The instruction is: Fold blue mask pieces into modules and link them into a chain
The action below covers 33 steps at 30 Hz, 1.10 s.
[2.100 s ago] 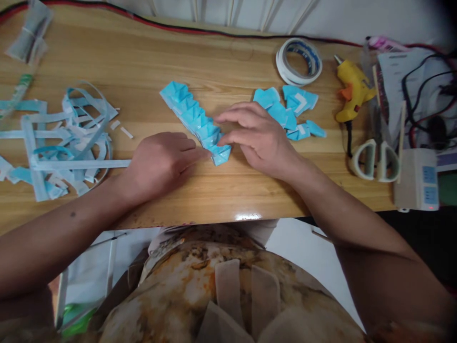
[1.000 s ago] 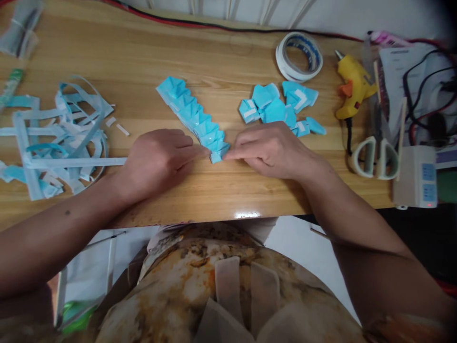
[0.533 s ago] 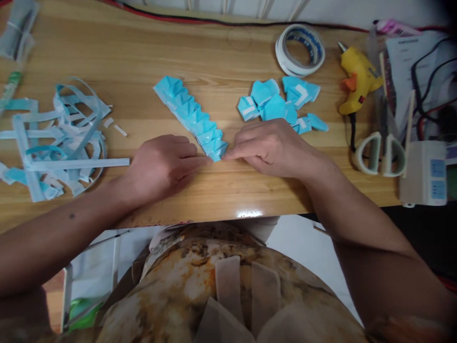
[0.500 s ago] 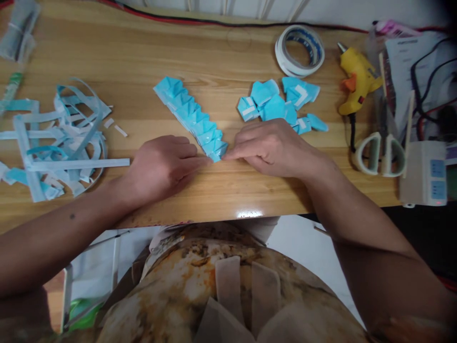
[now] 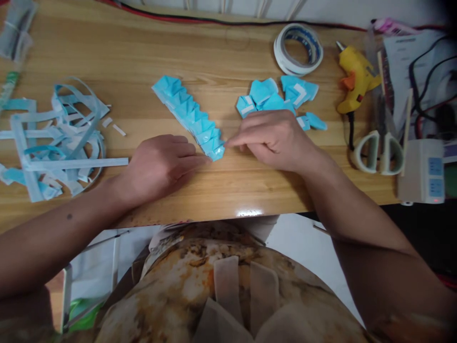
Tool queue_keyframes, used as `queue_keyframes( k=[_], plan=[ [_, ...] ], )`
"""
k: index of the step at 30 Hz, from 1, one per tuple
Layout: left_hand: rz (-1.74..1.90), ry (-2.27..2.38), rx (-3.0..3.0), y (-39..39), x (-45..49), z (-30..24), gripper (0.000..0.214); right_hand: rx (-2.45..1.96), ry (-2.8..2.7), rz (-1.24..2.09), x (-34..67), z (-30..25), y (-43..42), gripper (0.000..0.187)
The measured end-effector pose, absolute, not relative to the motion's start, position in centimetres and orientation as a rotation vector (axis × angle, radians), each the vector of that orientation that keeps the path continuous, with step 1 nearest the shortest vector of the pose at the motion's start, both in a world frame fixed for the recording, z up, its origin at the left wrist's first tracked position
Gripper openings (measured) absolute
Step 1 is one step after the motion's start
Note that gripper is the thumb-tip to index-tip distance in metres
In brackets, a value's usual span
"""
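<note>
A folded light-blue paper strip (image 5: 191,116) with a row of pointed pleats lies slantwise on the wooden table. My left hand (image 5: 162,164) rests at its lower end, fingers curled and the index fingertip holding the corner down; the thumb is mostly hidden. Across from it, my right hand (image 5: 273,140) is closed with its index finger pointing out, the tip at the strip's lower right edge. Nothing shows between the right fingers. Just beyond that hand lie several folded blue paper pieces (image 5: 266,93), some bearing white tape, partly covered by the hand.
Cut blue and white strips (image 5: 78,164) are heaped at the left. Rolls of white tape (image 5: 282,62) stand behind the blue pieces. On the right are a yellow glue gun (image 5: 357,71), scissors (image 5: 367,152), a white power strip (image 5: 417,176) and tangled cables.
My right hand has moved slightly up, its index fingertip shifting up along the strip's edge. The left hand keeps its place on the strip's end.
</note>
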<state>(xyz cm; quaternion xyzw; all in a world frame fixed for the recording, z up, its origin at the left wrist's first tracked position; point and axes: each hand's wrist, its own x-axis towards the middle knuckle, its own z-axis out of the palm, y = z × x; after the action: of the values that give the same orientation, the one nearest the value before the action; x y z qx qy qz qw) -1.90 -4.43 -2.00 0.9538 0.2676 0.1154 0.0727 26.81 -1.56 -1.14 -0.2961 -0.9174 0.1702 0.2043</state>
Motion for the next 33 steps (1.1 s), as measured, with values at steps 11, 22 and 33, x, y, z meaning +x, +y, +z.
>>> queue_keyframes(
  k=[11,22,33],
  plan=[
    [0.704,0.727,2.711,-4.0,-2.1,-1.3,0.025,-0.980,-2.605,0.379,26.2,-2.1,-1.7,0.042],
    [0.658,0.941,2.807,-3.9,-2.2,-2.6,0.029,-0.963,-2.581,0.389,26.2,-2.4,-1.6,0.040],
    [0.602,0.932,2.767,-3.8,-2.3,-2.4,0.029,-0.830,-2.560,0.180,24.5,-2.1,-1.4,0.045]
  ],
)
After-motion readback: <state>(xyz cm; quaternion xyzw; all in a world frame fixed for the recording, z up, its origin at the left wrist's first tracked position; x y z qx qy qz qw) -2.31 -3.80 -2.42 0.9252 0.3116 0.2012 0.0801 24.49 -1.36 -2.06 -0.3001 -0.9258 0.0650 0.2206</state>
